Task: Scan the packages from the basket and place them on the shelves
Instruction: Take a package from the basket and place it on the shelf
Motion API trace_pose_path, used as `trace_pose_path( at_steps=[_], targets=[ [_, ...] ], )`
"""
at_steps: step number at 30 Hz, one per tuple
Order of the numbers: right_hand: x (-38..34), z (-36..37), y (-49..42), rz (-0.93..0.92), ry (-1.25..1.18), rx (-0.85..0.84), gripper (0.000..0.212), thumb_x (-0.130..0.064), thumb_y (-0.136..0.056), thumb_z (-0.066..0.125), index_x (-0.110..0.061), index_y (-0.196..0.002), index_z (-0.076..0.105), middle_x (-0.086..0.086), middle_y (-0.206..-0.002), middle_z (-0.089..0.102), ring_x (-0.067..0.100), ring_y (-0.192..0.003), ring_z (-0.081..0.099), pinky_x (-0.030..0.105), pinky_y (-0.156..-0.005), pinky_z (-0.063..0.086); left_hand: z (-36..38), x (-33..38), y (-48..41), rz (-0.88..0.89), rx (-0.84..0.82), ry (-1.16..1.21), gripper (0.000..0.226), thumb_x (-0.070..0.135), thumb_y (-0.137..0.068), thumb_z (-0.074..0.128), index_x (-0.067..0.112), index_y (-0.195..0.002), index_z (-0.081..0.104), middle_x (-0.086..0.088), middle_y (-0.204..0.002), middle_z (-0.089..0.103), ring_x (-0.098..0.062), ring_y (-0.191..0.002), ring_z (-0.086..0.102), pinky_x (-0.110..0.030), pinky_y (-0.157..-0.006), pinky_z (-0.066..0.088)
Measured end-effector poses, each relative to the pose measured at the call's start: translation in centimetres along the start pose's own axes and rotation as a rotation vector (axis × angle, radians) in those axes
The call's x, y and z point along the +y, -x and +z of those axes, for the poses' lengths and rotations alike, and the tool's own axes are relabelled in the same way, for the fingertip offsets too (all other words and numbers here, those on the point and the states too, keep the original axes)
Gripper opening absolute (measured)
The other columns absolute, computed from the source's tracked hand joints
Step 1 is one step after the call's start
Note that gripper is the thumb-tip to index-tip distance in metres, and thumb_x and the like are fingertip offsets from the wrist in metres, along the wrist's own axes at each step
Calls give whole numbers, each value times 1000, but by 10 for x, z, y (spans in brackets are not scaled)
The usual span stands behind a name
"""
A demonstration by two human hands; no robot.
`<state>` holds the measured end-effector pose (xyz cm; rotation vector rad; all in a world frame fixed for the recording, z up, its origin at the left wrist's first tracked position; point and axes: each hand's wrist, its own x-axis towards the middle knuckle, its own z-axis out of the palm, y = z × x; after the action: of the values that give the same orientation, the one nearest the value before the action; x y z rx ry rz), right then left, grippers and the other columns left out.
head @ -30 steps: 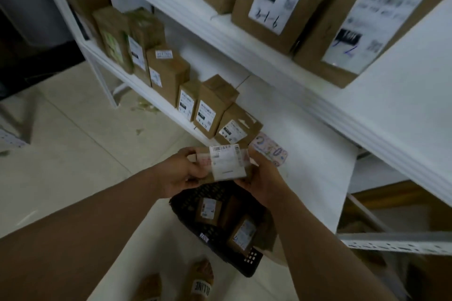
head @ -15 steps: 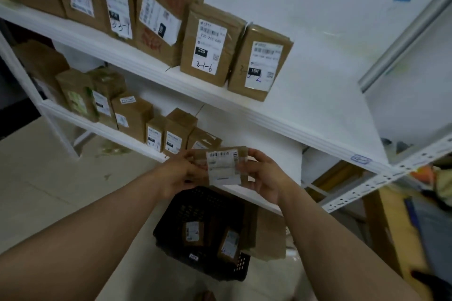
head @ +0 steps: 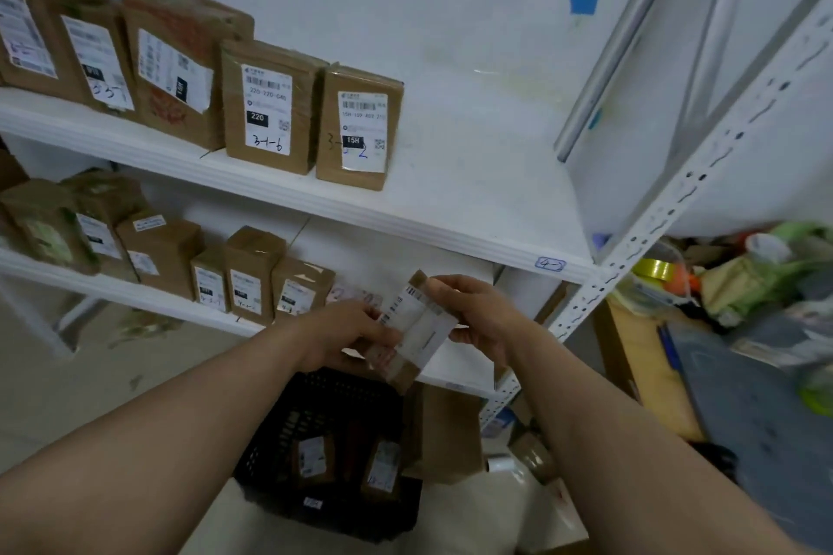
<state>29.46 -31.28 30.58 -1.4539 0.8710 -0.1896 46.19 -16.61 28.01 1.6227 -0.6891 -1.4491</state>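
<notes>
White shelves (head: 405, 212) are standing ahead. Both the left hand (head: 342, 336) and right hand (head: 478, 315) are grasping a tilted package (head: 417, 322) above the near basket (head: 288, 433).

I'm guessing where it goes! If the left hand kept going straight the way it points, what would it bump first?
The left hand grips the package; pushed on, that probably meets the right hand first, though depth is unclear.

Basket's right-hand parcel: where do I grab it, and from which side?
Its top edge, from above. The parcel stands on end in the basket, another parcel close on its left, so only the top is free. Left hand and right hand hold a package.
</notes>
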Motion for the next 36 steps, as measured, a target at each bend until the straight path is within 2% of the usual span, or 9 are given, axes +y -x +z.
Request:
trace_pose_path(
  at_steps=[5,10,16,19,23,27,31,34,36],
  targets=[
    [27,-72,25,18,-13,64,30,-42,-92,71,-19,-112,73,3,-96,74,19,-90,67,34,-78,50,84,21,-27,1,-71,2,29,14,-90,71,11,-119,65,-10,-110,76,-31,-107,70,-53,-97,54],
    [53,-140,47,40,-22,111,33,-45,-91,71,-20,-112,72,3,-103,77,25,-103,71,47,-100,55,165,33,-58,25,-61,-45,24,6,-90,69,12,-113,66,-8,-102,78,-32,-103,71,-53,-92,57],
    [86,-214,76,69,-80,158,29,-38,-95,67,-18,-114,71,4,-105,76,24,-101,73,46,-95,58,240,32,-90,2,-41,-71,31,7,-84,75,13,-113,67,-5,-100,78,-30,-103,71,-54,-94,56],
    [105,-246,92,88,-131,192,25,-31,-97,65,-14,-114,70,7,-104,76,21,-93,75,37,-80,62,275,31,-105,-21,-60,-72,27,9,-86,75,14,-111,67,-6,-101,78,-30,-103,71,-51,-93,57],
    [139,-293,103,196,-71,386,21,-34,-99,62,-15,-108,69,11,-103,73,24,-94,70,38,-85,59,313,25,-126,-60,-64,-69,32,15,-86,75,15,-117,67,-6,-105,77,-31,-104,71,-52,-93,57],
    [184,-341,107,339,81,602,18,-24,-101,59,-7,-107,63,8,-90,62,25,-86,63,32,-66,53,340,16,-142,-122,-28,-30,28,13,-89,70,14,-117,71,-10,-110,76,-34,-105,70,-55,-94,56],
    [233,-374,110,474,269,711,35,-22,-92,62,-8,-123,62,13,-112,65,32,-103,64,38,-84,54,361,10,-156,-183,-55,4,31,5,-89,64,14,-118,70,-10,-109,76,-35,-107,69,-56,-97,53],
    [258,-388,122,612,387,750,54,-33,-87,67,-8,-131,48,18,-130,49,37,-116,52,50,-100,48,377,7,-164,-207,-60,23,33,0,-89,61,14,-118,68,-9,-107,77,-33,-106,69,-55,-97,53],
    [268,-395,129,651,390,738,57,-30,-91,64,-8,-137,37,22,-138,40,41,-123,47,54,-106,43,385,5,-168,-220,-64,28,34,-1,-89,61,14,-119,67,-9,-109,76,-33,-107,68,-54,-96,53]
  ],
)
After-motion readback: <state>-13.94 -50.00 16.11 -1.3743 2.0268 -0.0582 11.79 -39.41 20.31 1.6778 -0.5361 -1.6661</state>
